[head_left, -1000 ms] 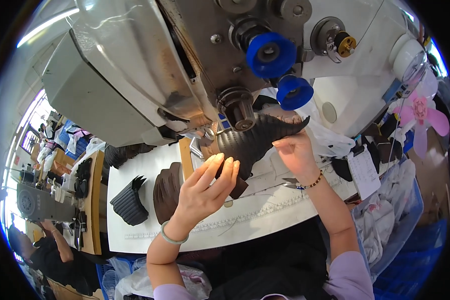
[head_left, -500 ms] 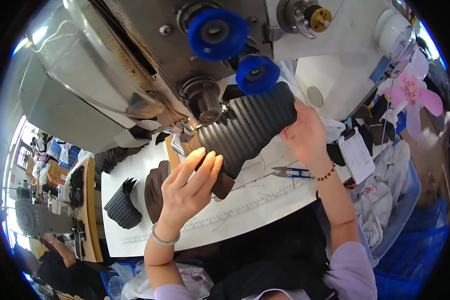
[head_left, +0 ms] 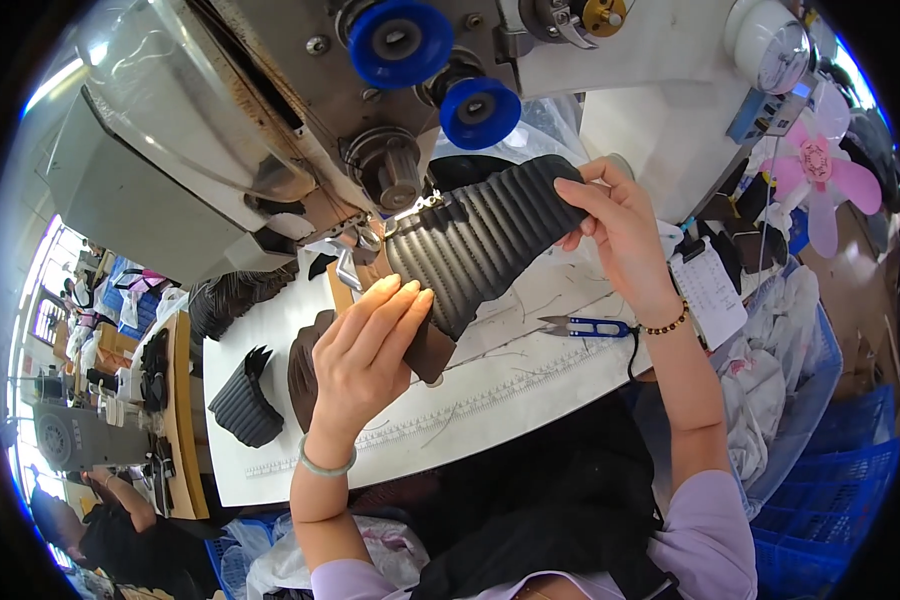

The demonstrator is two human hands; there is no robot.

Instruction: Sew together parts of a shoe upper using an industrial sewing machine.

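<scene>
A black panel, ribbed with stitched rows and leather-like [head_left: 490, 235], lies aslant under the sewing machine [head_left: 360, 245], its left end by the presser foot. My left hand [head_left: 365, 350] is closed at the panel's lower left edge, fingertips together on it; its thumb is hidden. Under those fingers a brown flat piece [head_left: 430, 355] sticks out. At the far right end, my right hand [head_left: 615, 225] pinches the panel's corner, thumb on top and fingers beneath.
Blue-handled thread snips [head_left: 595, 328] lie on the white table [head_left: 530, 375] near my right wrist. Left of my left hand sit a brown ribbed piece [head_left: 305, 370] and a black ribbed piece [head_left: 248, 405]. A pink fan [head_left: 820, 165] stands right; another person works far left.
My right hand has turned and closed on the panel's right end, thumb now on top. My left hand stays at the lower left edge. The whole view has shifted slightly.
</scene>
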